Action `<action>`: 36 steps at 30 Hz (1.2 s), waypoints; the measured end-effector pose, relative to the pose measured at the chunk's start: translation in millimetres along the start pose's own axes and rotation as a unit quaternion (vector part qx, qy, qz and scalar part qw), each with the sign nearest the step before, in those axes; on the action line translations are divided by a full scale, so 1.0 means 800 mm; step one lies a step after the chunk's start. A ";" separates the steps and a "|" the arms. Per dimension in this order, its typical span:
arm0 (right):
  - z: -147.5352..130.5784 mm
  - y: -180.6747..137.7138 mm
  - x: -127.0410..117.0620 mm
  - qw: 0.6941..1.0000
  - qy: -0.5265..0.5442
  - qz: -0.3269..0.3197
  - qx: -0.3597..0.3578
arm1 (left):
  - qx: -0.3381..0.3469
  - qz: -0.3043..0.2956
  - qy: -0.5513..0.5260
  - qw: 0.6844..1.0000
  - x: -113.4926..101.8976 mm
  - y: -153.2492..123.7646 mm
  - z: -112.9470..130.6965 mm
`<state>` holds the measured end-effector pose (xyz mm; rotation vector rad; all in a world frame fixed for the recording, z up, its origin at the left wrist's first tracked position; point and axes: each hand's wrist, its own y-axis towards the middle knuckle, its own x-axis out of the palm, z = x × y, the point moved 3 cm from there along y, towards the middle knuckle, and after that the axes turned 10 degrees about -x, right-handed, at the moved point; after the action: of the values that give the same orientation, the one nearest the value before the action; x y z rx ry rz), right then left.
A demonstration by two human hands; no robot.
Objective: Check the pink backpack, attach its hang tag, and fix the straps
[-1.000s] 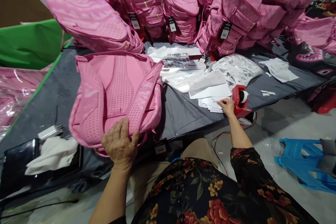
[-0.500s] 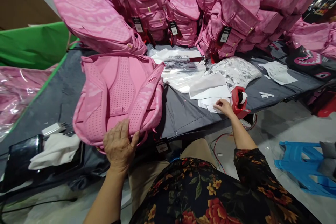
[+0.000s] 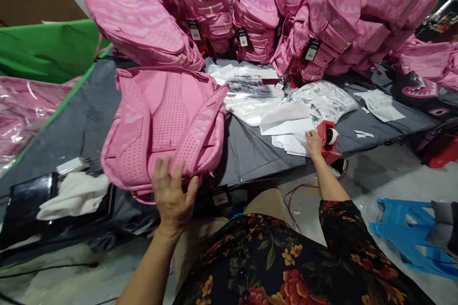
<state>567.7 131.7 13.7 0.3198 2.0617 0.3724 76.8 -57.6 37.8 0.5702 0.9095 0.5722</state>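
Meanwhile, the left hand (image 3: 173, 195), fingers spread, presses the near edge of a pink mesh-backed backpack (image 3: 164, 126) lying lengthwise on the counter (image 3: 250, 152); rightward, the right hand (image 3: 314, 144) touches a red tape dispenser (image 3: 328, 137), its grip unclear.

Behind my work I saw a heap of pink backpacks (image 3: 322, 19) with black hang tags (image 3: 310, 50) — it filled the far side of the grey table (image 3: 250, 152). A white cloth (image 3: 73, 195) lay on a black tray (image 3: 21, 209), left. A blue plastic stool (image 3: 411, 238) lay tipped on the floor — right side.
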 end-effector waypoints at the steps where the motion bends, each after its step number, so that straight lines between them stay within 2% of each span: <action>1: -0.012 0.001 -0.008 0.999 -0.029 0.022 -0.017 | 0.025 -0.017 -0.027 0.999 0.002 -0.002 0.016; 3: -0.052 -0.007 -0.017 0.991 -0.092 0.032 -0.091 | 0.058 -0.085 -0.102 0.989 0.018 -0.009 0.049; 4: -0.080 -0.018 -0.017 0.983 -0.116 0.009 -0.142 | 0.056 -0.122 -0.147 0.980 0.031 -0.012 0.065; 6: -0.143 -0.050 -0.007 0.959 -0.123 -0.092 -0.240 | 0.006 -0.188 -0.237 0.953 0.066 -0.017 0.092; 8: -0.202 -0.087 0.004 0.924 -0.070 -0.224 -0.300 | -0.083 -0.253 -0.323 0.908 0.103 -0.024 0.112; 10: -0.243 -0.115 0.004 0.899 0.010 -0.317 -0.302 | -0.191 -0.335 -0.407 0.828 0.133 -0.035 0.124; 12: -0.257 -0.126 -0.006 0.896 0.095 -0.353 -0.252 | -0.298 -0.403 -0.467 0.729 0.146 -0.050 0.127; 13: -0.255 -0.127 -0.012 0.894 0.140 -0.364 -0.220 | -0.344 -0.414 -0.486 0.688 0.146 -0.057 0.126; 14: -0.251 -0.127 -0.016 0.890 0.185 -0.373 -0.187 | -0.382 -0.410 -0.499 0.660 0.144 -0.063 0.123; 15: -0.245 -0.127 -0.016 0.883 0.230 -0.379 -0.155 | -0.410 -0.394 -0.507 0.647 0.139 -0.067 0.119; 16: -0.240 -0.127 -0.013 0.875 0.272 -0.380 -0.123 | -0.427 -0.371 -0.512 0.647 0.134 -0.070 0.115; 18: -0.235 -0.130 0.004 0.868 0.341 -0.356 -0.062 | -0.433 -0.328 -0.507 0.669 0.126 -0.074 0.107; 20: -0.237 -0.137 0.026 0.872 0.384 -0.302 -0.015 | -0.407 -0.303 -0.483 0.714 0.120 -0.078 0.098; 22: -0.243 -0.145 0.045 0.885 0.390 -0.252 -0.002 | -0.370 -0.265 -0.438 0.776 0.111 -0.086 0.086; 25: -0.247 -0.151 0.058 0.920 0.326 -0.207 -0.057 | -0.347 -0.131 -0.313 0.874 0.086 -0.103 0.061; 27: -0.249 -0.152 0.062 0.923 0.274 -0.234 -0.138 | -0.364 -0.040 -0.217 0.905 0.071 -0.113 0.046; 28: -0.251 -0.154 0.064 0.913 0.252 -0.266 -0.178 | -0.379 -0.016 -0.185 0.906 0.069 -0.115 0.041; 30: -0.255 -0.157 0.071 0.880 0.209 -0.348 -0.246 | -0.413 -0.015 -0.176 0.893 0.078 -0.108 0.034; 33: -0.261 -0.154 0.078 0.830 0.140 -0.438 -0.316 | -0.473 -0.074 -0.267 0.836 0.106 -0.082 0.030; 34: -0.261 -0.147 0.078 0.824 0.121 -0.445 -0.330 | -0.495 -0.097 -0.301 0.809 0.114 -0.073 0.028; 36: -0.258 -0.125 0.070 0.838 0.089 -0.418 -0.340 | -0.529 -0.138 -0.349 0.761 0.118 -0.062 0.022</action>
<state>353.1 33.5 28.7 -1.0515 1.8785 0.5550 148.9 -33.4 -39.7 -0.3964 -0.1356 0.4546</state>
